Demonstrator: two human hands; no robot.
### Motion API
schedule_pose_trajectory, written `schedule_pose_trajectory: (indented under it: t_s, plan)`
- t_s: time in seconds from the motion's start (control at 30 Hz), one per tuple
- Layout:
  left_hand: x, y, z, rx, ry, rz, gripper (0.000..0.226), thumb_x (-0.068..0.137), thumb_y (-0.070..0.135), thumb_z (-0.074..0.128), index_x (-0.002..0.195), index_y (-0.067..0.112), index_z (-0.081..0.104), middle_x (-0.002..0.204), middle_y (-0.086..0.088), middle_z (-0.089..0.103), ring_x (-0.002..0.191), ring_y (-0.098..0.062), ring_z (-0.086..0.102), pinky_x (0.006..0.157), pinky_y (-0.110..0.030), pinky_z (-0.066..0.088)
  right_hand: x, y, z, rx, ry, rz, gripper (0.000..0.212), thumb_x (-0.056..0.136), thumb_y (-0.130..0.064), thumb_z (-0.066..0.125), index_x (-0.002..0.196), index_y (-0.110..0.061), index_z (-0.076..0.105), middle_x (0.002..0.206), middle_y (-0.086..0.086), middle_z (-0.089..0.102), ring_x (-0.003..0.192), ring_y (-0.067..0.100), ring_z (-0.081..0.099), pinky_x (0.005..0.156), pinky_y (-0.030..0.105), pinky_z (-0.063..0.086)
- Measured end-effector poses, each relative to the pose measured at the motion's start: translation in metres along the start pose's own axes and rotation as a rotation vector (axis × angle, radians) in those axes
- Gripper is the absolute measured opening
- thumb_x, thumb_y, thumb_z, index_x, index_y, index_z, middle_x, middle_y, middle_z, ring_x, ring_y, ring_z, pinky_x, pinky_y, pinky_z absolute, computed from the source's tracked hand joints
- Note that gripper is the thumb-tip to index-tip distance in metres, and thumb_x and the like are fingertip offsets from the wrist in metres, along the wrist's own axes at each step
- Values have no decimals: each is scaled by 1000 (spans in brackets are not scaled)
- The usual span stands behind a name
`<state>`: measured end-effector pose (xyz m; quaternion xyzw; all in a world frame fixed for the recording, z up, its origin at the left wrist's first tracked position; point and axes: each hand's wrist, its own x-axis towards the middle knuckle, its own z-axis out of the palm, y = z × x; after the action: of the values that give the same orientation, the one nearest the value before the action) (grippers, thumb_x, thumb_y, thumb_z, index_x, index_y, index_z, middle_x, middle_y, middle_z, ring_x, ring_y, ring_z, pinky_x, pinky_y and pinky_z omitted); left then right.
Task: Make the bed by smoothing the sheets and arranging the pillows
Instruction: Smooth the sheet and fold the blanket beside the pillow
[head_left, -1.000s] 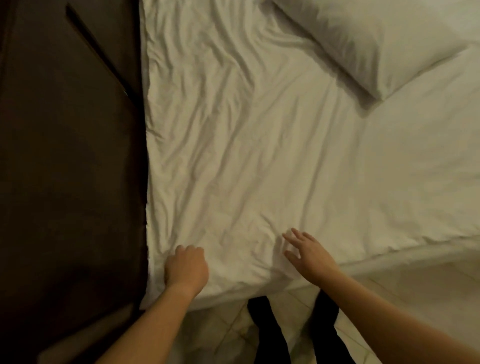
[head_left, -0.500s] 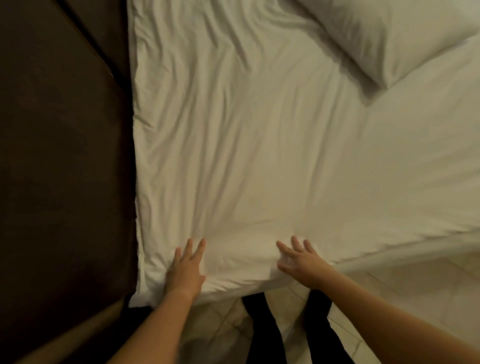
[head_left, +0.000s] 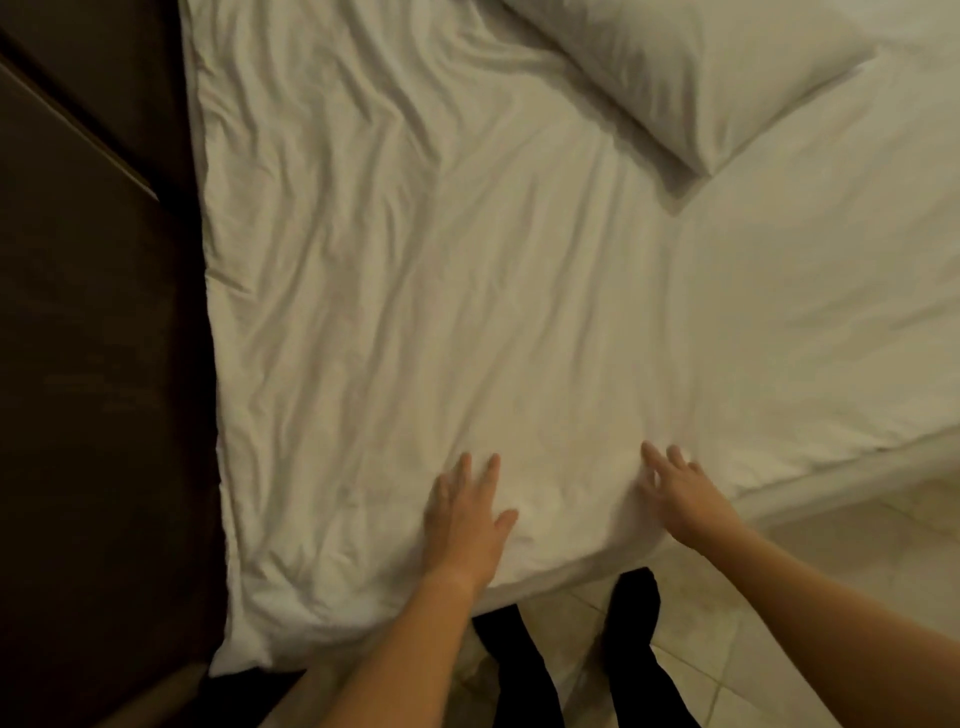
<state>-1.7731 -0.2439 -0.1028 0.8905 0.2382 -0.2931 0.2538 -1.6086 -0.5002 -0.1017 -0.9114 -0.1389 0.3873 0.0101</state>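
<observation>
Both hands lie flat with fingers straight on the white sheet (head_left: 467, 312) near the bed's near edge, holding nothing: the left hand (head_left: 465, 514) by the corner, the right hand (head_left: 675, 491) apart from it. One white pillow (head_left: 701, 78) rests tilted on the sheet at upper right. Wrinkles run along the left side.

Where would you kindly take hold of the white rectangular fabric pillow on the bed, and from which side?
Probably by the near edge of the white rectangular fabric pillow, pinched at both corners, reaching from the bed's near side across the wrinkled white sheet. It lies flat and slanted, with one corner pointing toward the near side, so that edge is closest; its far end is out of view.
</observation>
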Motion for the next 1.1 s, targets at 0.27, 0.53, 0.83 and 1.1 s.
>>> schedule_pose_trajectory:
  t_s: [0.27,0.53,0.83,1.1]
  plan:
    - [-5,6,20,121,-177,-91,81,101,46,50,153,59,-11,168,13,-21,157,-30,-13,123,-56,18,-8,24,17,-4,-148,39,71,100,-56,27,160,-36,-4,169,6,9,152,36,19,118,52,29]
    - [17,64,4,142,102,-97,56,101,41,42,155,43,31,167,-2,21,151,-32,19,122,-45,26,15,49,-41,61,328,-107,37,101,-34,47,134,-26,59,134,-1,63,123,27,53,93,42,52]
    - [33,120,47,123,-136,-134,79,103,53,44,152,58,-18,168,8,-25,156,-32,-17,121,-63,14,36,117,-35,89,-86,-121,75,102,-41,49,162,-34,3,170,2,0,156,29,5,125,41,15]
    - [55,120,31,104,-289,-192,78,101,45,48,154,59,-7,170,7,-18,156,-36,-12,121,-58,25,43,124,-56,94,-178,-168,75,101,-33,49,162,-31,7,170,5,2,156,28,7,124,37,14]
